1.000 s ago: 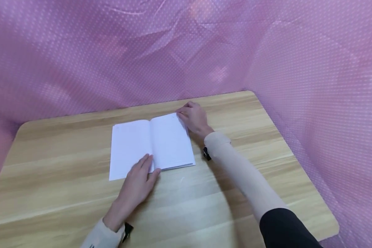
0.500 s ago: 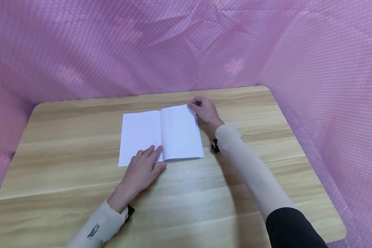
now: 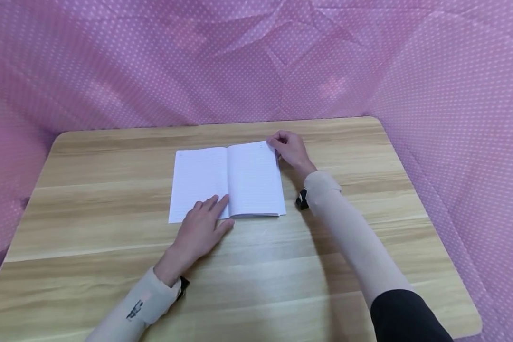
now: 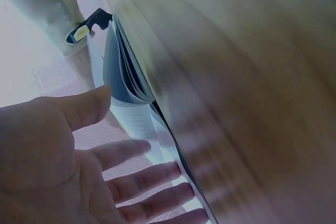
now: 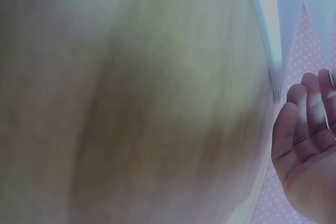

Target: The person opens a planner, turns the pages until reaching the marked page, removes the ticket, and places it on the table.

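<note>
An open notebook (image 3: pixel 201 175) with white lined pages lies on the wooden table. My left hand (image 3: pixel 198 230) rests at its lower edge, fingers spread over the left page beside the fold. In the left wrist view, the fingers of the left hand (image 4: pixel 105 166) are straight and lie along the notebook's bottom edge, where several pages (image 4: pixel 126 66) fan up. My right hand (image 3: pixel 292 149) pinches the top right corner of the right page (image 3: pixel 254 180). The right wrist view shows the curled fingers of that hand (image 5: pixel 310 140) near the raised page edges (image 5: pixel 268 19); the pinch itself is hidden there.
The wooden table (image 3: pixel 102 199) has rounded corners and reaches back to a pink dotted cloth (image 3: pixel 239 71), which hangs behind it and along both sides. Each wrist wears a dark strap-on device (image 3: pixel 301 199) over a light sleeve.
The head view has shifted, so table and notebook sit higher and further right. The right hand keeps its pinch on the page corner, and the page's lower corner now stands off the sheets beneath.
</note>
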`<state>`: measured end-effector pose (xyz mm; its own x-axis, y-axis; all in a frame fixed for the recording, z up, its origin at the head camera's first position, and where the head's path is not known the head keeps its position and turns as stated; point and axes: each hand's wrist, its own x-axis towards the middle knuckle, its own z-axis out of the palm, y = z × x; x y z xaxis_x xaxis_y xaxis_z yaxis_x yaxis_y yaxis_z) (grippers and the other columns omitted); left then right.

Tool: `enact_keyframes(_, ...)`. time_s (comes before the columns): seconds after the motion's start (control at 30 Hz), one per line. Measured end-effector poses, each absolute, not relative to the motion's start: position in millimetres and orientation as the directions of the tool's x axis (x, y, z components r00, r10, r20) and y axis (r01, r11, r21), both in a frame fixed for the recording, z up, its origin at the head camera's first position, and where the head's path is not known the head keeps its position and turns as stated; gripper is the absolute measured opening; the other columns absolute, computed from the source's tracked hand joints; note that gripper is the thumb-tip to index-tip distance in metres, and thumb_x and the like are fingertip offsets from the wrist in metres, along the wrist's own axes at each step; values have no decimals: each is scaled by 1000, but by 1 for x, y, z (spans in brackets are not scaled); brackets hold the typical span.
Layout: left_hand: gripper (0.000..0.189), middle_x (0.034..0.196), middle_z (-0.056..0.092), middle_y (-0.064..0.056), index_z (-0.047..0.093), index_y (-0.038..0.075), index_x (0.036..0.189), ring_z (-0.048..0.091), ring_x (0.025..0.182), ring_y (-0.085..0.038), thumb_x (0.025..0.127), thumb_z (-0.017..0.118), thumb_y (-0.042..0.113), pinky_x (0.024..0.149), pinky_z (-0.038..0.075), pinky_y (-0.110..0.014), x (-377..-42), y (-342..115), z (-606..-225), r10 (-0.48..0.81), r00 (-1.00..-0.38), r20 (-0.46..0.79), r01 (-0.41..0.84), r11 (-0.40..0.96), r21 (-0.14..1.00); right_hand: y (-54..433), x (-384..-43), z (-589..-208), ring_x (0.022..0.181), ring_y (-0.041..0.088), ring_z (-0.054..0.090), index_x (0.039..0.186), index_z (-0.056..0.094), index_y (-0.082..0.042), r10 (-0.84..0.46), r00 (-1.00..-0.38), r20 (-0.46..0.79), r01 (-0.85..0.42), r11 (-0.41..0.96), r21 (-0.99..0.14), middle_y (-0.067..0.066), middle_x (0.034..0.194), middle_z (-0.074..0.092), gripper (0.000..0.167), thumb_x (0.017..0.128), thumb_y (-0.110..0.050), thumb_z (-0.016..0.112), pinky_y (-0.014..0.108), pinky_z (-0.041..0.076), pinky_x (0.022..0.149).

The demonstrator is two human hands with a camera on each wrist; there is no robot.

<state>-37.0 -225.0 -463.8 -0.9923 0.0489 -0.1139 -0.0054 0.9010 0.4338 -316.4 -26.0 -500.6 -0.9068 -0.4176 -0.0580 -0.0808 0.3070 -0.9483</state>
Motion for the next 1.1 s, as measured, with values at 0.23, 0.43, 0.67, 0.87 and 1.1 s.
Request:
enact_keyframes(0.23,63,162,46,-32,50,7,164,49,138,-52,111,65,37,112,43,-66,-39,-221,-463,54,-985,-163,-15,918,397,-23,-316,-501,82,24,64,103,75,-5,-412,-908,-78,-91,375,-922,10,97,69,19,110,-22,69,34,56,69)
enact_keyframes(0.43,64,162,45,-32,48,8,165,48,139,-51,111,63,38,112,43,-66,-38,-221,-461,56,-982,-178,-15,926,376,-21,-318,-500,80,23,65,106,74,-5,-427,-903,-54,-130,391,-911,11,94,68,17,110,-21,69,35,57,71)
enact_keyframes(0.67,64,164,43,-30,46,10,167,47,141,-50,111,63,39,113,42,-66,-38,-222,-462,56,-980,-190,-19,928,371,-23,-318,-501,80,23,64,107,73,-6,-464,-884,-65,-141,396,-907,10,93,67,14,107,-20,73,35,57,70)
enact_keyframes(0.87,66,164,44,-30,47,10,166,48,139,-51,110,64,39,111,42,-66,-36,-223,-464,52,-985,-163,-14,925,381,-22,-320,-502,79,22,64,104,73,-6,-464,-885,-38,-187,428,-884,9,91,67,14,107,-19,73,27,53,68)
enact_keyframes(1.1,67,165,43,-30,46,10,167,47,138,-50,110,64,41,111,42,-66,-37,-225,-465,55,-986,-158,-9,924,381,-22,-321,-501,79,22,63,105,72,-7,-468,-882,-49,-169,413,-895,9,92,66,13,107,-20,72,28,53,66)
